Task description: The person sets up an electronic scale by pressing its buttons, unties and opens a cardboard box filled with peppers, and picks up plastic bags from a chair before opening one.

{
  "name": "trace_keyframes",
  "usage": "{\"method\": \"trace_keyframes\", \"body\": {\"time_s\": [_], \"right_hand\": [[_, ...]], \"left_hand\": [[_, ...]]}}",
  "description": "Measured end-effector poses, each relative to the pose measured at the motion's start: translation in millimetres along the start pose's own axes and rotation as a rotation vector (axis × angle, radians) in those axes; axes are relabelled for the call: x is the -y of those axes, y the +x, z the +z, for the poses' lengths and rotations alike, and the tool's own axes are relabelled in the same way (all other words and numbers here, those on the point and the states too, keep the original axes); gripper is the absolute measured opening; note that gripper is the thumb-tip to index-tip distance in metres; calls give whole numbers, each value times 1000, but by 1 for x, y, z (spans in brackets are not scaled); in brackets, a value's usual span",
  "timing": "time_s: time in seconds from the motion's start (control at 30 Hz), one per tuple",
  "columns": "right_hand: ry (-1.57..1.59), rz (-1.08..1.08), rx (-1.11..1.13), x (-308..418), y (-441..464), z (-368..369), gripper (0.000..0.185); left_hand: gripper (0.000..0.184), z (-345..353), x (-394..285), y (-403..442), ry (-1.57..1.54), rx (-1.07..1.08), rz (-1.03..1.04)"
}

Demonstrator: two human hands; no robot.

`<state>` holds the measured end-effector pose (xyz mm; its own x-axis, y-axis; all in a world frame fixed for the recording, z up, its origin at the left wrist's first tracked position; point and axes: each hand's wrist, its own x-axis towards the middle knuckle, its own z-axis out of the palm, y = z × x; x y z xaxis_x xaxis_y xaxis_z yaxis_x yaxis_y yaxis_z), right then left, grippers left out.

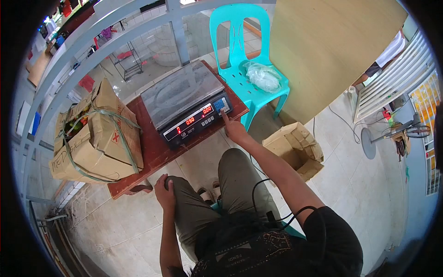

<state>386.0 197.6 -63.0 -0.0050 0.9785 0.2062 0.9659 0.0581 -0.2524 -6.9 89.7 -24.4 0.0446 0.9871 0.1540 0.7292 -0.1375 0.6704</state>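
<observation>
A digital weighing scale (184, 99) with a flat, bare pan and lit red digits stands on a dark red wooden table (152, 154). My right hand (236, 130) reaches to its blue keypad (221, 105), the index finger stretched out at the lower keys and the other fingers partly curled. Nothing is held in it. On my left knee rests my left hand (165, 191), fingers loosely apart and holding nothing. At the table's left end sits a cardboard box (104, 145) tied with green strapping, and colourful contents show through its opening.
Beyond the table's right end, a turquoise plastic chair (240, 51) carries a clear plastic bag (263, 77). An open cardboard box (295, 150) stands on the tiled floor. Metal railings (177, 32) run behind the table. A fan (369, 142) and another person's arm (376, 67) appear at right.
</observation>
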Motion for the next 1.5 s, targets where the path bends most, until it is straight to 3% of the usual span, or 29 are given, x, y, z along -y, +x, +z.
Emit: {"method": "trace_keyframes", "body": {"time_s": [0.1, 0.3, 1.5], "right_hand": [[-25, 31, 122, 0, 4, -3, 88], [-54, 45, 139, 0, 11, 5, 89], [-6, 112, 110, 4, 8, 7, 90]], "left_hand": [[33, 1, -1, 0, -8, -2, -2], [33, 2, 4, 0, -3, -8, 2], [33, 3, 3, 1, -10, -11, 21]]}}
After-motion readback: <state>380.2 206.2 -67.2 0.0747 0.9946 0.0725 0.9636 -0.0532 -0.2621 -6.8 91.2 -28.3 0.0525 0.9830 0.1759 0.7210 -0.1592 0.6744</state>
